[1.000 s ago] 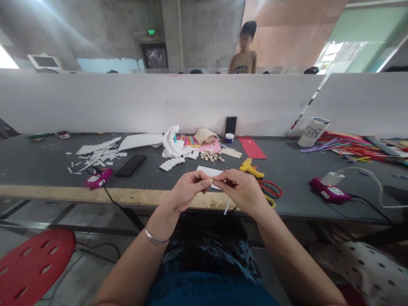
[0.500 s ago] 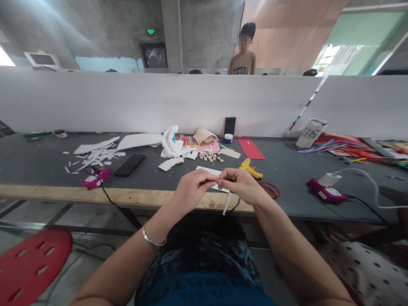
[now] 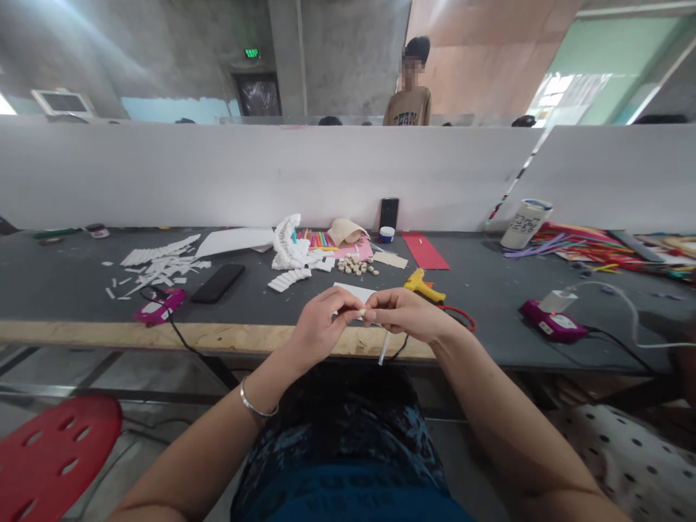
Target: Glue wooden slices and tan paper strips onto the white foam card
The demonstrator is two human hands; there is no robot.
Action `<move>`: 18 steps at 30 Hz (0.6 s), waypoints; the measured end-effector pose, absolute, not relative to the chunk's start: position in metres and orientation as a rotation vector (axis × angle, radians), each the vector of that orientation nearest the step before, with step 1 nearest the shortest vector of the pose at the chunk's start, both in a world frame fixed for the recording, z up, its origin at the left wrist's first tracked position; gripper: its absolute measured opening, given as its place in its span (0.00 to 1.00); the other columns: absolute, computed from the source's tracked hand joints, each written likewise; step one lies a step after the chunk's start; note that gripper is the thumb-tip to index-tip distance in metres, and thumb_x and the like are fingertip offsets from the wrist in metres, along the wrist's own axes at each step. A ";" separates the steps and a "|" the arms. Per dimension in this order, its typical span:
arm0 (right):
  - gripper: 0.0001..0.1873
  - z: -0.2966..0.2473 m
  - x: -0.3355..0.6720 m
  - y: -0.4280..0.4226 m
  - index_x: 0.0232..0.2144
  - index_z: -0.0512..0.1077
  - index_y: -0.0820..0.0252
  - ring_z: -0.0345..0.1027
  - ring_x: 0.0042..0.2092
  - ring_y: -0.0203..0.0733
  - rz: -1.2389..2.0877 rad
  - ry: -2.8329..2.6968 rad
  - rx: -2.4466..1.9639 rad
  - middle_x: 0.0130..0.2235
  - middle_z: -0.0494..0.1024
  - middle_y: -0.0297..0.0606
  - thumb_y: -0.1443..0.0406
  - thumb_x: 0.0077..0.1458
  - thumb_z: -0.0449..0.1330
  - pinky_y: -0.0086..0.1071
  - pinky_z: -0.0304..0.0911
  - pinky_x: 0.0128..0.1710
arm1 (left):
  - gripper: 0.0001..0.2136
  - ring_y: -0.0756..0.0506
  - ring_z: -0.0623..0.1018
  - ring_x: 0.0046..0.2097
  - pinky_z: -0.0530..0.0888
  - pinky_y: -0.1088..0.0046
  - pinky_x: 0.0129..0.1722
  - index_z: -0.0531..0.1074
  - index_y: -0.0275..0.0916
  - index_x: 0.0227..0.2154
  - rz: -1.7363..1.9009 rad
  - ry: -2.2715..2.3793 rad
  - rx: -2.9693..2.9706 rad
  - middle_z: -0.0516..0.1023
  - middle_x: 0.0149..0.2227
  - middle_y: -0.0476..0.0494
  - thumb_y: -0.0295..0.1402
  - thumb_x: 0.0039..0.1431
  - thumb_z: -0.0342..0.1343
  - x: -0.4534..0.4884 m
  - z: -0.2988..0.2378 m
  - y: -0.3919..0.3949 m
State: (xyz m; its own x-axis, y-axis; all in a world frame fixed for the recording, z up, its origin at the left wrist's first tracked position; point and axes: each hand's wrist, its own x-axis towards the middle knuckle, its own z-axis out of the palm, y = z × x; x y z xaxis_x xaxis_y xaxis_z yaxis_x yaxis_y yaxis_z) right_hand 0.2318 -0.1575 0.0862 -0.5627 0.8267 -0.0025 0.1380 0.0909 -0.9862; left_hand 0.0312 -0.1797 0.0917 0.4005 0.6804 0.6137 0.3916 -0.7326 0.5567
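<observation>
Both my hands meet over the near edge of the table, fingertips together. My left hand (image 3: 325, 322) is closed in a pinch on a small pale piece (image 3: 362, 312), and my right hand (image 3: 405, 313) pinches it from the other side. Fingers cover most of that piece, so its kind cannot be made out. Just beyond them lies a white sheet (image 3: 353, 291), partly hidden. A yellow glue gun (image 3: 424, 286) rests right of it. Below my right hand a thin whitish stick (image 3: 384, 349) juts over the wooden edge. Several small beige lumps (image 3: 357, 264) are heaped farther back.
A white ruffled paper form (image 3: 288, 246) stands near coloured sticks (image 3: 315, 239). Left are a black phone (image 3: 218, 283), paper strips (image 3: 160, 270) and a purple power strip (image 3: 160, 307). Right are a red card (image 3: 425, 251), another purple power strip (image 3: 553, 321) and a white canister (image 3: 526, 225). A person stands beyond the partition.
My fingertips have shifted slightly left, and the pale piece between them now shows more. The whole view has moved a little; things on the table lie as before.
</observation>
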 end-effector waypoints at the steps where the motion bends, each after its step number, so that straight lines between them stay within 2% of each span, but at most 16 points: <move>1: 0.19 0.087 0.232 -0.158 0.30 0.74 0.61 0.46 0.21 0.27 1.518 -1.802 -0.935 0.25 0.70 0.30 0.50 0.49 0.65 0.27 0.40 0.19 | 0.04 0.48 0.75 0.36 0.71 0.73 0.37 0.76 0.39 0.33 1.273 0.941 2.276 0.77 0.33 0.45 0.30 0.60 0.56 0.033 0.091 -0.181; 3: 0.19 0.089 0.232 -0.160 0.29 0.73 0.61 0.48 0.22 0.28 1.499 -1.823 -0.909 0.26 0.72 0.31 0.50 0.51 0.64 0.27 0.42 0.20 | 0.04 0.48 0.74 0.35 0.70 0.73 0.35 0.76 0.39 0.32 1.320 0.954 2.159 0.77 0.32 0.46 0.32 0.59 0.58 0.036 0.088 -0.181; 6: 0.19 0.091 0.230 -0.163 0.28 0.70 0.61 0.48 0.23 0.28 1.425 -1.827 -0.884 0.25 0.70 0.30 0.50 0.53 0.62 0.27 0.43 0.22 | 0.05 0.49 0.74 0.34 0.69 0.74 0.34 0.76 0.38 0.32 1.373 0.977 2.002 0.78 0.31 0.46 0.33 0.58 0.58 0.040 0.082 -0.178; 8: 0.18 0.091 0.228 -0.165 0.29 0.69 0.60 0.52 0.24 0.29 1.357 -1.821 -0.878 0.26 0.69 0.30 0.51 0.54 0.61 0.27 0.47 0.24 | 0.05 0.49 0.74 0.34 0.68 0.73 0.35 0.76 0.39 0.32 1.393 1.001 1.976 0.78 0.32 0.47 0.34 0.58 0.58 0.041 0.081 -0.177; 12: 0.16 0.090 0.224 -0.168 0.32 0.68 0.60 0.58 0.28 0.31 1.263 -1.808 -0.871 0.28 0.68 0.30 0.52 0.54 0.62 0.28 0.52 0.28 | 0.06 0.47 0.74 0.36 0.67 0.71 0.39 0.76 0.40 0.33 1.398 1.050 2.129 0.77 0.33 0.47 0.35 0.60 0.57 0.039 0.084 -0.178; 16: 0.16 0.092 0.223 -0.172 0.30 0.66 0.59 0.55 0.27 0.31 1.125 -1.878 -0.948 0.26 0.66 0.29 0.53 0.56 0.60 0.28 0.50 0.27 | 0.05 0.47 0.75 0.37 0.65 0.69 0.41 0.76 0.40 0.33 1.355 1.131 2.323 0.78 0.32 0.48 0.34 0.61 0.57 0.034 0.089 -0.181; 18: 0.15 0.097 0.223 -0.174 0.28 0.67 0.59 0.57 0.28 0.33 0.959 -1.989 -0.990 0.26 0.68 0.30 0.54 0.57 0.59 0.29 0.52 0.28 | 0.04 0.47 0.75 0.38 0.64 0.68 0.43 0.76 0.41 0.34 1.343 1.155 2.396 0.79 0.34 0.48 0.33 0.61 0.57 0.032 0.091 -0.182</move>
